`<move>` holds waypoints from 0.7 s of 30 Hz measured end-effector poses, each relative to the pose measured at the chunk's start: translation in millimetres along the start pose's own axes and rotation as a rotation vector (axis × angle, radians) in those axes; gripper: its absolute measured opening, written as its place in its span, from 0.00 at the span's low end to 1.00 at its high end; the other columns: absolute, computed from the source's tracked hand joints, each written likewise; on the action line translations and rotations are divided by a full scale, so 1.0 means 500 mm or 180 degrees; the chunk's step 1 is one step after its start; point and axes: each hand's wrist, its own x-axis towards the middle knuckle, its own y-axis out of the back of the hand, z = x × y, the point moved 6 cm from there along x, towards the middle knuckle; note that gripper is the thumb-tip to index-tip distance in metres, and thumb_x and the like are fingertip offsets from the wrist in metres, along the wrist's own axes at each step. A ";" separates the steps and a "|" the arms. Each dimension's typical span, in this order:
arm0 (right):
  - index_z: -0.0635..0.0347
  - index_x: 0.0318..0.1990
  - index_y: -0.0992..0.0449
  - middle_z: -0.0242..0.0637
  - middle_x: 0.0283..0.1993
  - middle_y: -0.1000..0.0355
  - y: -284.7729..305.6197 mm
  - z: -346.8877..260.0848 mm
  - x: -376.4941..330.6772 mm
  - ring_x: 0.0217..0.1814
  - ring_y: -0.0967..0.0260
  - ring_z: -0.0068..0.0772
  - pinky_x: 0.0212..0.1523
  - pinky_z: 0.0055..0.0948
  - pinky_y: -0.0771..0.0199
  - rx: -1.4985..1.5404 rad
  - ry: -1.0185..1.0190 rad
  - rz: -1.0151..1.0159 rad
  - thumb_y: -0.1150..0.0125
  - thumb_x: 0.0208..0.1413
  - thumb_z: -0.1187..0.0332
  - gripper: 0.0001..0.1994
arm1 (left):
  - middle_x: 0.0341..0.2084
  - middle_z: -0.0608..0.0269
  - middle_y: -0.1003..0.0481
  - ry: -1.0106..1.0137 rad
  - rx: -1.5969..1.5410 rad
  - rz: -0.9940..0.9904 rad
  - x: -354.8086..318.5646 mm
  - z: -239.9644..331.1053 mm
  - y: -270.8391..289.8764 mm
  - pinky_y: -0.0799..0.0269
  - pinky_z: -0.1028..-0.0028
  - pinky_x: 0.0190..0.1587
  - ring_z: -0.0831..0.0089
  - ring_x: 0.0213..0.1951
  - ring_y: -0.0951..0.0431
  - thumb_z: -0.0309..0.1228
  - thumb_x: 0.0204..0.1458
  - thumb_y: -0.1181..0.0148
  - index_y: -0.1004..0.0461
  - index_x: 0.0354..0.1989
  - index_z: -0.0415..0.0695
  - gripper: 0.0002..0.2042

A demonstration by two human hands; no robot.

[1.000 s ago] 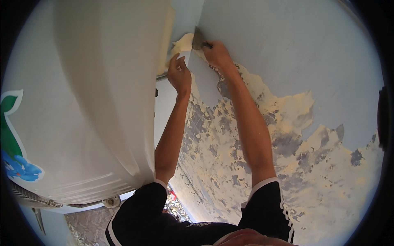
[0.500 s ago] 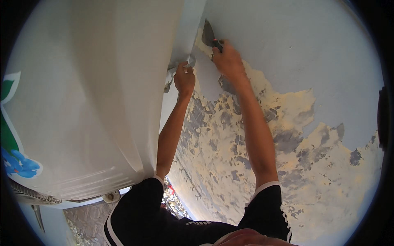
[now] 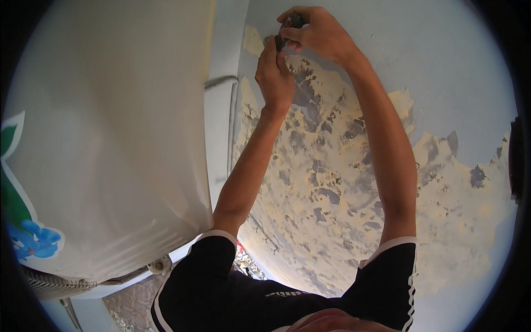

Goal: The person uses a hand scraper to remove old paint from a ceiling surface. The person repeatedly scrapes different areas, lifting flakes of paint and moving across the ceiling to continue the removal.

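Both my hands meet high up against the peeling wall (image 3: pixel 343 160), round a scraper (image 3: pixel 293 21) with a dark handle. My right hand (image 3: pixel 321 33) grips it from the right, fingers curled over it. From below, my left hand (image 3: pixel 275 77) closes its thumb and fingers on the scraper's lower end. The blade is mostly hidden by the fingers and foreshortened. Around the hands, smooth grey-blue paint gives way to a rough cream and grey patch, where the coating has come off.
A large beige appliance (image 3: pixel 138 138) with a blue flower sticker (image 3: pixel 34 239) fills the left side, close to my left arm. A grey pipe or cable (image 3: pixel 224 81) runs in the gap behind it. Small debris (image 3: pixel 251 265) lies on the floor below.
My left hand has left the appliance's edge and moved up and right to the scraper. My right hand has shifted up and turned the scraper, whose blade was against the wall before.
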 end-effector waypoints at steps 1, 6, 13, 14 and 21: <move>0.66 0.44 0.20 0.41 0.32 0.19 -0.004 0.001 -0.002 0.34 0.19 0.33 0.40 0.32 0.20 -0.0144 0.0282 0.0301 0.33 0.55 0.65 0.14 | 0.60 0.38 0.29 0.0072 -0.0124 0.0073 -0.004 0.003 0.003 0.25 0.57 0.57 0.45 0.59 0.25 0.16 0.58 0.44 0.39 0.70 0.33 0.29; 0.61 0.38 0.22 0.29 0.29 0.26 -0.068 0.038 -0.024 0.33 0.23 0.22 0.35 0.27 0.22 0.0280 0.0473 0.0520 0.35 0.61 0.68 0.06 | 0.65 0.37 0.34 0.0175 -0.0381 0.0324 -0.071 0.033 -0.017 0.28 0.56 0.62 0.43 0.66 0.33 0.14 0.59 0.47 0.41 0.71 0.34 0.29; 0.63 0.29 0.29 0.30 0.24 0.30 -0.109 0.026 0.019 0.27 0.29 0.23 0.32 0.29 0.26 0.1202 0.0377 0.0502 0.36 0.63 0.63 0.15 | 0.70 0.24 0.48 0.0548 -0.0561 0.0133 -0.114 0.052 -0.039 0.41 0.52 0.71 0.32 0.71 0.48 0.17 0.61 0.53 0.50 0.71 0.24 0.29; 0.63 0.28 0.29 0.29 0.23 0.32 -0.121 0.029 0.028 0.26 0.30 0.22 0.30 0.28 0.26 0.1393 0.0358 0.0492 0.36 0.63 0.63 0.15 | 0.69 0.23 0.48 0.0552 -0.0458 0.0205 -0.111 0.050 -0.037 0.40 0.51 0.70 0.32 0.71 0.47 0.18 0.61 0.52 0.50 0.71 0.24 0.29; 0.63 0.25 0.30 0.28 0.22 0.33 -0.106 0.072 0.049 0.23 0.33 0.20 0.26 0.29 0.27 0.1514 0.0234 0.0756 0.36 0.61 0.65 0.15 | 0.68 0.21 0.47 0.0783 -0.0146 -0.0336 -0.116 0.051 -0.049 0.40 0.51 0.70 0.30 0.70 0.46 0.19 0.63 0.53 0.50 0.69 0.19 0.28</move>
